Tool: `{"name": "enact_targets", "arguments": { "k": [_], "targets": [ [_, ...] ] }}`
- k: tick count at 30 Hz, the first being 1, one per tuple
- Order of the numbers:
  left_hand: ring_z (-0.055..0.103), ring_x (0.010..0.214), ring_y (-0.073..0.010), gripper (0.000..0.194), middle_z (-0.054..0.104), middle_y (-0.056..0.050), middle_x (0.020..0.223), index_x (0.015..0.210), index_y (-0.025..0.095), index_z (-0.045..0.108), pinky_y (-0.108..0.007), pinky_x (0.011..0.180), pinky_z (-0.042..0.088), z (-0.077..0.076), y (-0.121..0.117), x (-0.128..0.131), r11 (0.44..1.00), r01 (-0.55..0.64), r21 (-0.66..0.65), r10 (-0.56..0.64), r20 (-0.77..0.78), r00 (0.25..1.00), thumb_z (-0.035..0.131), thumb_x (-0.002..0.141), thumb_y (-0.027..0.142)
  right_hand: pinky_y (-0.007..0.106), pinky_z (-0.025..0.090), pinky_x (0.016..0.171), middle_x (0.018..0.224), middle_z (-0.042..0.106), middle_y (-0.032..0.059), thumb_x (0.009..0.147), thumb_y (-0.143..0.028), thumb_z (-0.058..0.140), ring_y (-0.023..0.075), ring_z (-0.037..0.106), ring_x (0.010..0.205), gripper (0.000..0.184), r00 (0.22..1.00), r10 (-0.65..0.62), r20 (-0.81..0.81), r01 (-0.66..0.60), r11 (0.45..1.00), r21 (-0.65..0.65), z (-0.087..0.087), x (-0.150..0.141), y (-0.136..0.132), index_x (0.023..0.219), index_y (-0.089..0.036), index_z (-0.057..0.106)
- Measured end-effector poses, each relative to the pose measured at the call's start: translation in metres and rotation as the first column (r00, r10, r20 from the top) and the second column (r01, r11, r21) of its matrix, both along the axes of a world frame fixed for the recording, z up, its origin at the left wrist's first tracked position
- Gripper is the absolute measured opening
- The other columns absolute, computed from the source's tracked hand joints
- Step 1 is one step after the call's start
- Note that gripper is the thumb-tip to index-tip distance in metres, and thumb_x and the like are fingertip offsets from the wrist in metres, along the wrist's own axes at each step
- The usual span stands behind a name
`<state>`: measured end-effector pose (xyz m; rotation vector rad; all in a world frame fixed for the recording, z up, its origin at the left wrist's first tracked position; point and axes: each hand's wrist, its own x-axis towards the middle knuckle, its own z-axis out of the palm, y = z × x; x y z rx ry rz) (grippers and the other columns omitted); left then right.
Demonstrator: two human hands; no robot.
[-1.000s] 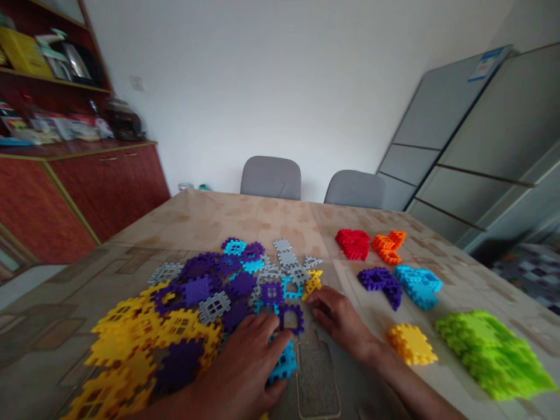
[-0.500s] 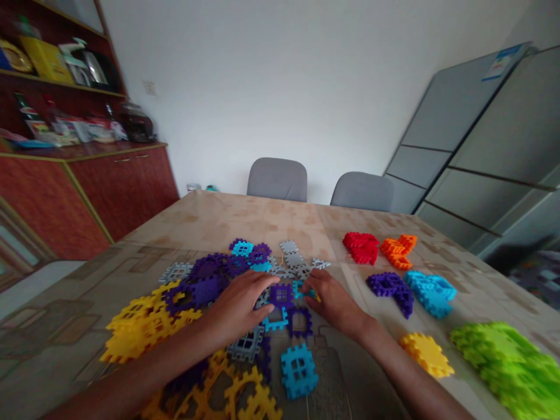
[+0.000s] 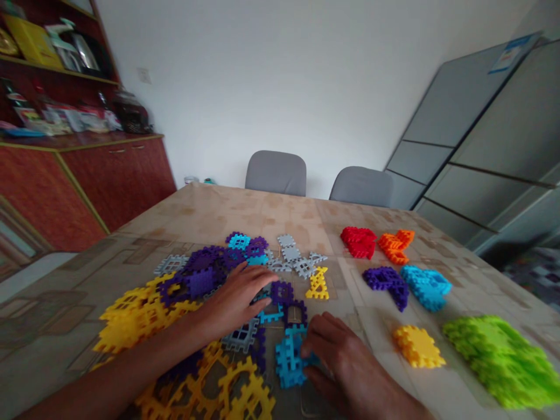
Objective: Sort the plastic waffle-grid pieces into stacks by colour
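My left hand [image 3: 242,293] is over a mixed pile of interlocking plastic building pieces. Its fingers are stretched out and its thumb is apart, near a purple window piece [image 3: 282,291] and a light blue frame piece [image 3: 272,315]. My right hand [image 3: 339,353] is closed at the right side of light blue building pieces [image 3: 289,359] near the front. Its fingers hide part of them. A purple square frame [image 3: 296,313] lies just behind these. Yellow triangular pieces [image 3: 318,284] lie between the hands, farther back.
Yellow pieces [image 3: 131,321] spread at left and front, with purple pieces [image 3: 205,262] and grey pieces [image 3: 289,248] behind. To the right stand sorted piles: red [image 3: 359,242], orange [image 3: 396,246], purple [image 3: 387,284], light blue [image 3: 426,286], yellow [image 3: 419,346] and green [image 3: 499,356].
My right hand has come from the middle of the pile toward me, taking a light blue piece to the light blue window piece. The yellow triangular pieces are uncovered. My left hand has hardly moved.
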<state>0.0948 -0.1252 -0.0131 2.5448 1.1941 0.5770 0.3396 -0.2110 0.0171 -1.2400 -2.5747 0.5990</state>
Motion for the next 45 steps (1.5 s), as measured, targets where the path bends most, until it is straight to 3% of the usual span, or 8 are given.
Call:
{"name": "enact_targets", "arguments": {
  "k": [3,7,12,19,23,29,36,45],
  "targets": [
    [0.050,0.131,-0.0265,0.043,0.060,-0.008,0.139,0.131,0.024,0.056,-0.050,0.115,0.030,-0.001,0.001,-0.001,1.000,0.011,-0.016,-0.011,-0.006,1.000,0.061,0.089,0.018,0.033,0.044,0.087,0.103,0.064,0.0043,0.089,-0.016,0.060,0.0210,0.057,0.100,0.006,0.999,0.041,0.000,-0.041,0.999,0.001,0.002,0.001,0.001,0.090,-0.022,0.062],
    [0.051,0.129,-0.0278,0.043,0.062,-0.009,0.135,0.129,0.024,0.057,-0.050,0.114,0.029,0.004,-0.001,0.002,0.999,0.041,-0.007,-0.041,-0.011,0.999,0.067,0.088,0.021,0.035,0.044,0.086,0.101,0.064,0.0069,0.088,-0.016,0.060,0.0231,0.056,0.098,0.006,0.996,-0.079,0.038,0.078,0.996,0.037,0.006,0.013,0.006,0.089,-0.020,0.063],
    [0.059,0.113,-0.0249,0.026,0.069,-0.003,0.113,0.111,0.025,0.065,-0.044,0.111,0.032,0.020,-0.029,0.014,0.996,0.093,-0.008,-0.093,-0.013,0.996,0.069,0.085,0.024,0.034,0.045,0.081,0.099,0.064,0.0065,0.083,-0.011,0.061,0.0226,0.058,0.094,0.011,0.980,-0.082,0.184,0.087,0.996,-0.023,0.005,0.023,0.013,0.087,-0.020,0.066],
    [0.055,0.118,-0.0336,0.078,0.065,-0.007,0.123,0.134,0.027,0.054,-0.053,0.110,0.033,0.011,-0.071,0.038,0.977,0.122,-0.175,-0.144,-0.114,0.983,0.087,0.065,0.045,0.035,0.047,0.083,0.099,0.065,0.0078,0.082,-0.013,0.063,0.0238,0.059,0.095,0.010,0.970,-0.089,0.227,0.090,0.996,0.004,0.005,0.030,0.019,0.089,-0.019,0.066],
    [0.052,0.125,-0.0321,0.076,0.061,-0.008,0.133,0.142,0.029,0.046,-0.050,0.110,0.036,0.007,-0.070,0.037,0.971,0.059,-0.233,-0.080,-0.082,0.993,0.076,0.072,0.023,0.034,0.048,0.083,0.101,0.066,0.0094,0.084,-0.011,0.063,0.0236,0.061,0.094,0.012,0.946,-0.143,0.292,0.144,0.989,0.019,0.003,0.036,0.024,0.092,-0.018,0.068],
    [0.057,0.121,-0.0248,0.069,0.060,-0.005,0.136,0.144,0.029,0.042,-0.040,0.106,0.043,0.022,-0.057,0.025,0.933,-0.102,-0.346,0.145,0.101,0.984,0.063,0.079,0.024,0.033,0.046,0.085,0.102,0.068,0.0092,0.087,-0.012,0.061,0.0230,0.062,0.095,0.012,0.925,-0.194,0.325,0.196,0.980,0.028,-0.004,0.044,0.029,0.094,-0.017,0.069],
    [0.052,0.126,-0.0310,0.079,0.059,-0.004,0.138,0.142,0.034,0.047,-0.045,0.107,0.042,0.008,-0.071,0.033,0.953,0.052,-0.298,-0.078,-0.078,0.994,0.076,0.071,0.017,0.028,0.044,0.085,0.101,0.069,0.0054,0.083,-0.007,0.062,0.0207,0.063,0.097,0.017,0.935,-0.153,0.320,0.196,0.975,-0.107,0.008,0.048,0.022,0.093,-0.019,0.069],
    [0.054,0.123,-0.0316,0.074,0.061,-0.006,0.136,0.140,0.031,0.049,-0.046,0.104,0.045,0.011,-0.064,0.029,0.978,0.088,-0.190,-0.105,-0.085,0.991,0.082,0.074,0.031,0.030,0.047,0.082,0.101,0.069,0.0072,0.089,-0.016,0.059,0.0224,0.065,0.095,0.012,0.948,-0.183,0.261,0.210,0.975,-0.077,0.005,0.057,0.022,0.097,-0.019,0.068]
  ]
}}
